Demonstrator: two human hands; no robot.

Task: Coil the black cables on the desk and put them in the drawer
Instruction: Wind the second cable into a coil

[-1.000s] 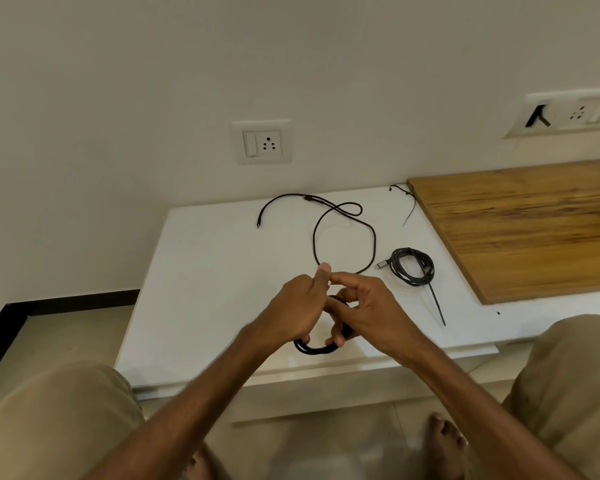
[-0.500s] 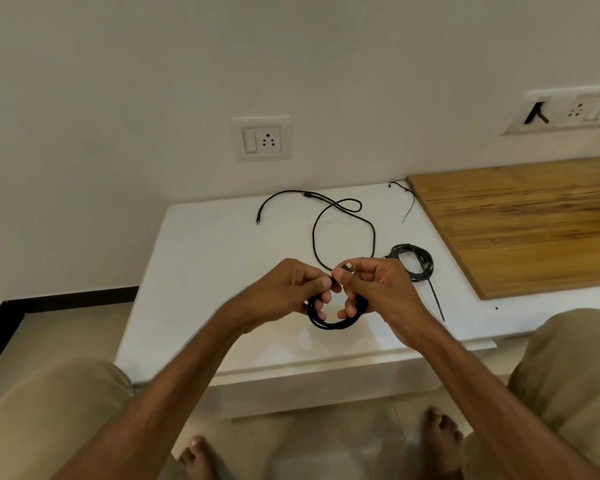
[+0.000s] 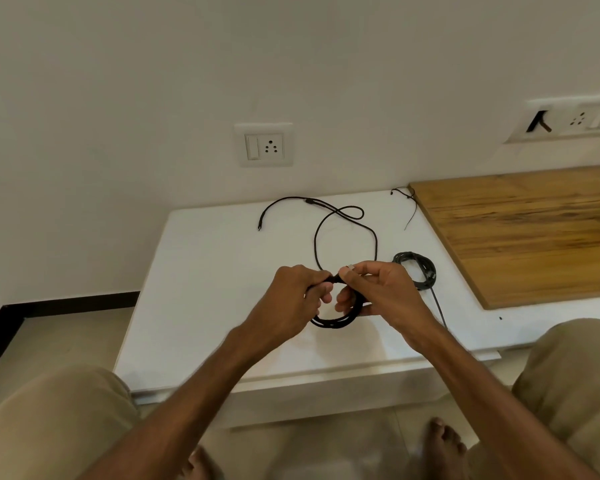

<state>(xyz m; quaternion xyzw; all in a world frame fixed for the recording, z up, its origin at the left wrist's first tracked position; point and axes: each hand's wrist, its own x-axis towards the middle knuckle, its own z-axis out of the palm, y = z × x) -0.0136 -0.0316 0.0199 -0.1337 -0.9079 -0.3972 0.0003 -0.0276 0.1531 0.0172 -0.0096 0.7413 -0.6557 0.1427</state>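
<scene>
At frame centre, both hands hold a black coil point(image 3: 333, 322) just above the desk point(image 3: 205, 289). The left hand point(image 3: 291, 299) curls its fingers round the coil's left side, and the right hand point(image 3: 385, 292) pinches its light-tipped end. A loose cable point(image 3: 326, 216) lies behind them on the desk, and a second coil point(image 3: 417, 268) lies just right of the right hand.

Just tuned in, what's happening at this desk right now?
A person's left hand and right hand together grip a small coil of black cable over the white desk, the right fingertips pinching its pale plug end. Behind them a long loose black cable lies uncoiled. A dark coiled cable bundle sits to the right, near the wooden board.
</scene>
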